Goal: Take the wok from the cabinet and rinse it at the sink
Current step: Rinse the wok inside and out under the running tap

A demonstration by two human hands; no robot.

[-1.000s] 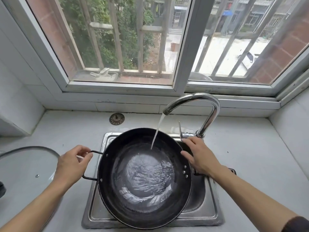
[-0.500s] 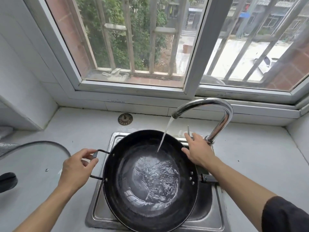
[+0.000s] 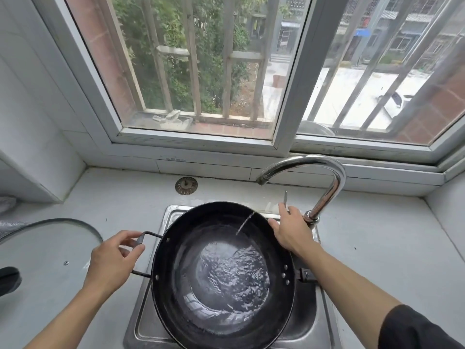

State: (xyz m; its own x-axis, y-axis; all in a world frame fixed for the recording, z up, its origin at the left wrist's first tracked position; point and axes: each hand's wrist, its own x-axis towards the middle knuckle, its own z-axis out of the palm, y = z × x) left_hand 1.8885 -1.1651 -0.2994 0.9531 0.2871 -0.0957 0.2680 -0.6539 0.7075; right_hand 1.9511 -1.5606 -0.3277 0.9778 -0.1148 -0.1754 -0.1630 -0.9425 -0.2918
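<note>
The black wok (image 3: 221,273) sits tilted over the steel sink (image 3: 148,316), and rippling water pools in its bottom. My left hand (image 3: 113,260) grips the wire loop handle on the wok's left side. My right hand (image 3: 292,230) reaches past the wok's far right rim and pinches the thin faucet lever (image 3: 285,197), which sticks up between my fingers. The curved chrome faucet (image 3: 329,180) arches over the wok. Only a short broken streak of water (image 3: 245,221) falls, apart from the spout.
A glass lid (image 3: 50,248) with a black knob (image 3: 8,279) lies on the grey counter at left. A round metal sink strainer (image 3: 186,185) rests on the counter behind the sink. The wok's black side-handle stub (image 3: 305,274) juts right. The barred window stands close behind.
My right hand moved from the wok's right rim up to the faucet lever. The steady stream from the spout has shrunk to a last falling streak. My left hand kept its hold.
</note>
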